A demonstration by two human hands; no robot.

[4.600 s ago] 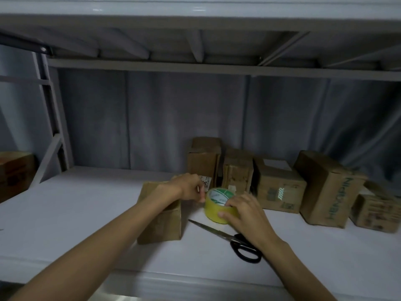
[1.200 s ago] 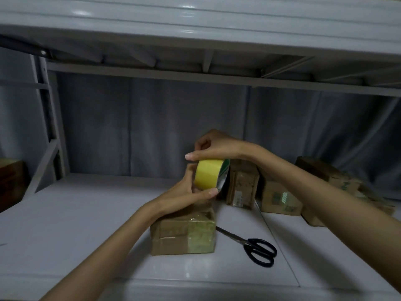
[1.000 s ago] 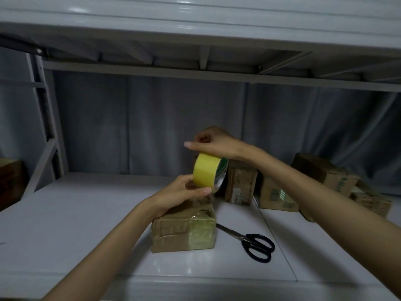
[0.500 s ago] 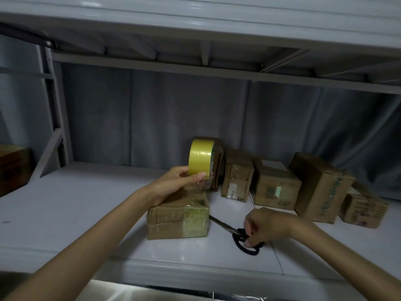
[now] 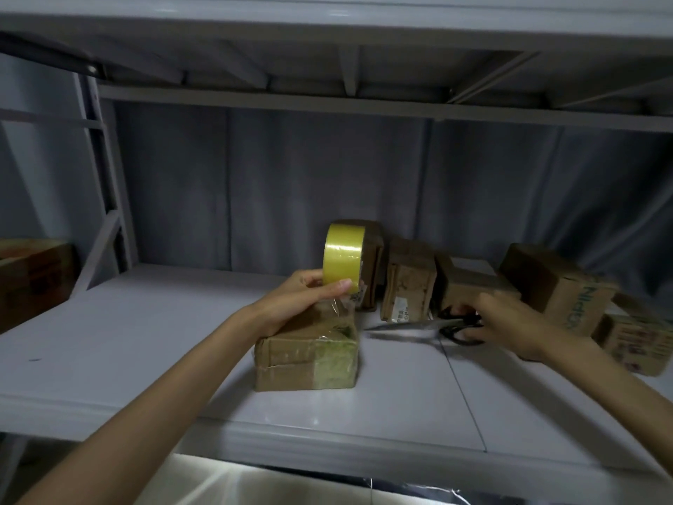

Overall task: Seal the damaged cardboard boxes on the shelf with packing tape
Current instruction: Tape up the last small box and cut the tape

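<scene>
A small cardboard box (image 5: 291, 362) lies on the white shelf (image 5: 145, 344), with tape across its right end. My left hand (image 5: 309, 297) holds a yellow roll of packing tape (image 5: 342, 258) upright just above the box's far edge. A clear strip of tape (image 5: 337, 315) runs from the roll down to the box top. My right hand (image 5: 506, 322) grips black-handled scissors (image 5: 429, 328) in the air to the right of the box, blades pointing left toward the strip.
Several more cardboard boxes (image 5: 408, 282) stand in a row at the back right of the shelf. Another box (image 5: 32, 278) sits on a neighbouring shelf at far left. The upper shelf (image 5: 327, 27) hangs low overhead. A grey curtain closes the back.
My right hand let go of the tape roll, dropped to the scissors on the shelf, picked them up and raised them toward the tape strip. My left hand keeps the roll up.
</scene>
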